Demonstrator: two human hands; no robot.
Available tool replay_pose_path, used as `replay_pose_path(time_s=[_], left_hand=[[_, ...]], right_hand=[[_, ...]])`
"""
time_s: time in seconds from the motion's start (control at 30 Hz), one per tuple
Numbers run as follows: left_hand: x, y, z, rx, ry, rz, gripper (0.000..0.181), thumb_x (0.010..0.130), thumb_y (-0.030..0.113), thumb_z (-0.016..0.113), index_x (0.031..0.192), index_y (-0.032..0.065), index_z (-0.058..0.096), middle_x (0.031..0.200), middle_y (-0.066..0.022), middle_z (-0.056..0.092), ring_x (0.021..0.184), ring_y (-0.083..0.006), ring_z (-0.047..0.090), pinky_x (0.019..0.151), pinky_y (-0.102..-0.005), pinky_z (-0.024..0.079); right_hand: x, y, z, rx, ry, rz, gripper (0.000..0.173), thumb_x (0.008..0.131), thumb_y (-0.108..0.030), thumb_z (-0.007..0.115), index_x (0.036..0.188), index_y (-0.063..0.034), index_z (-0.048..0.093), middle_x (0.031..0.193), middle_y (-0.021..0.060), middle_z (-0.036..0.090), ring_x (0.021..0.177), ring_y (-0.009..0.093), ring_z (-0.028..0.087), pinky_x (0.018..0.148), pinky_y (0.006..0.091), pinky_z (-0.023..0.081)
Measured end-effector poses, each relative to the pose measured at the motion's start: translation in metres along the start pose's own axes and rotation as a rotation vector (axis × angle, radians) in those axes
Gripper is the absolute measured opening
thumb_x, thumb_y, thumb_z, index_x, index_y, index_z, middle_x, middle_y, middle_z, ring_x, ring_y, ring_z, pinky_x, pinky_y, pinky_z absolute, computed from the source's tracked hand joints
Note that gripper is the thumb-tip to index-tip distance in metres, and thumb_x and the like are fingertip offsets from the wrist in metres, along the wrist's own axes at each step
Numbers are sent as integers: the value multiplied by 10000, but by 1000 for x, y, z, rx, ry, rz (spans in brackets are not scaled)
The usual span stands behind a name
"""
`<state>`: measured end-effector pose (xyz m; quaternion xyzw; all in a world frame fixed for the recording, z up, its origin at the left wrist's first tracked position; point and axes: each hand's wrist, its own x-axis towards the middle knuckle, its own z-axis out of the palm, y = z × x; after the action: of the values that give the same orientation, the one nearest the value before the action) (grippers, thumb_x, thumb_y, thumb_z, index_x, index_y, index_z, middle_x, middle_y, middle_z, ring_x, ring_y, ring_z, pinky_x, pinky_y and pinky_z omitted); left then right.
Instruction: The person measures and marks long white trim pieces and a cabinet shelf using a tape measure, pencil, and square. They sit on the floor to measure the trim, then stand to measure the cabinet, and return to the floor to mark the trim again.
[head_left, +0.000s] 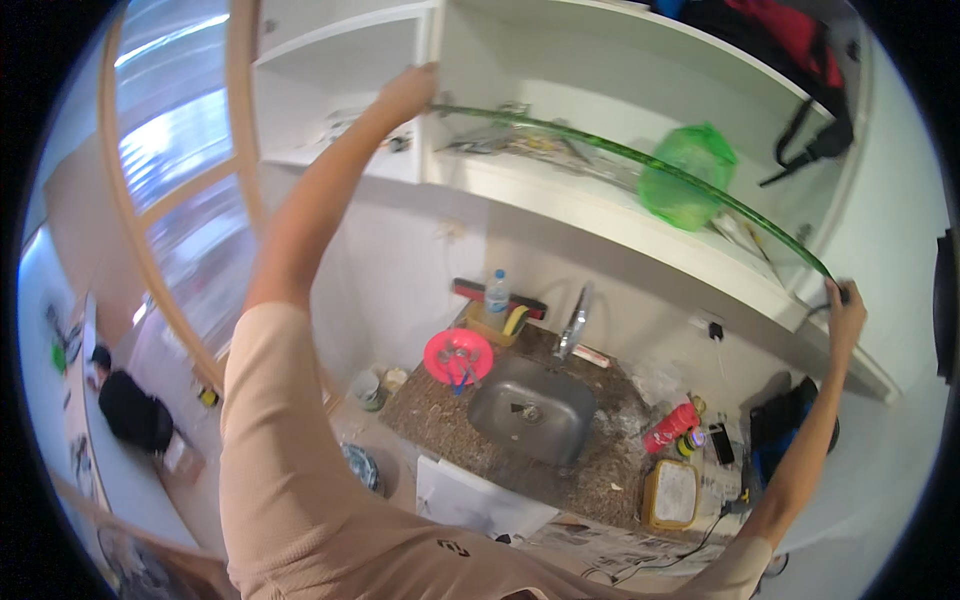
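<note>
Both my arms are raised to an open white wall cabinet (592, 206). A green measuring tape (637, 155) spans its opening, bowed by the lens. At the upright divider (429, 142), my left hand (409, 91) holds one end of the tape against the white wood. My right hand (847, 319) grips the other end at the cabinet's right side; a small dark part shows between its fingers, mostly hidden. Behind the tape, a green plastic bag (686, 180) sits on the shelf among loose small items.
Below are a stone counter (427, 412) with a steel sink (532, 412), faucet (576, 322), pink plate (457, 356), water bottle (496, 296), red bottle (670, 427) and yellow tub (673, 493). A black strap (806, 142) hangs at upper right. Another person (135, 409) is at far left.
</note>
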<state>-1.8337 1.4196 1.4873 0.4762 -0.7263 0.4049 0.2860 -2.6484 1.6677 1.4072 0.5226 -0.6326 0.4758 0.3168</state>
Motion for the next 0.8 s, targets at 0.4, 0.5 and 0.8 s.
replay_pose_path(time_s=[0.4,0.5,0.8], left_hand=[[15,-61,47,-11,-220,90,422,816,70,653,1229,-14,657,1274,-243,635,1142,-408,606,968,-456,523],[2,-73,53,-856,-64,-166,429,1027,337,404,1061,-27,629,855,-140,629,745,-235,622,662,-374,514],[1,-64,64,-435,-106,-11,224,922,47,534,807,-86,674,1337,-234,590,1030,-350,687,839,-431,562]], right_hand=[[-25,-11,-5,-45,149,24,365,875,-410,781,980,-63,734,922,161,718,917,328,648,845,469,510],[-53,-25,-7,-49,181,158,391,868,-464,774,1006,-102,726,969,141,705,1043,369,575,881,492,509],[-160,-10,-43,-53,52,100,390,855,-511,761,1008,-156,711,1005,115,667,1065,351,549,808,500,533]])
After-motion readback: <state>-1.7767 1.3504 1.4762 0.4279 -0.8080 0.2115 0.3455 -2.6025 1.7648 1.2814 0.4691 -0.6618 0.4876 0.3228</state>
